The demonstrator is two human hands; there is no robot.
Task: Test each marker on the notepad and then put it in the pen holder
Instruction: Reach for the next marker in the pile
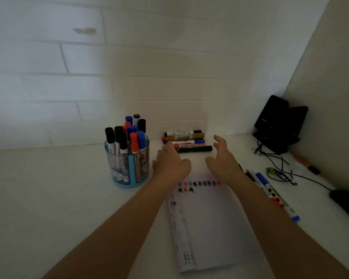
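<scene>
White desk point(48, 198) carries the notepad point(210, 218), beyond whose far edge the left hand point(170, 162) and right hand point(224, 160) reach forward empty, fingers loosely spread, toward loose markers point(186, 140) lying right of the pen holder point(127, 174).

DESK CORNER, STUDY OR SMALL OFFICE: You face a white desk point(48, 198) set against a white brick-pattern wall point(149, 67). A clear blue pen holder point(127, 176) full of capped markers point(132, 135), more lying in a row by the wall, a notepad point(210, 218) bearing ink marks, and a black stand point(278, 125) trailing cables point(280, 170) fill the corner (home or workplace, nothing here settles it).
</scene>
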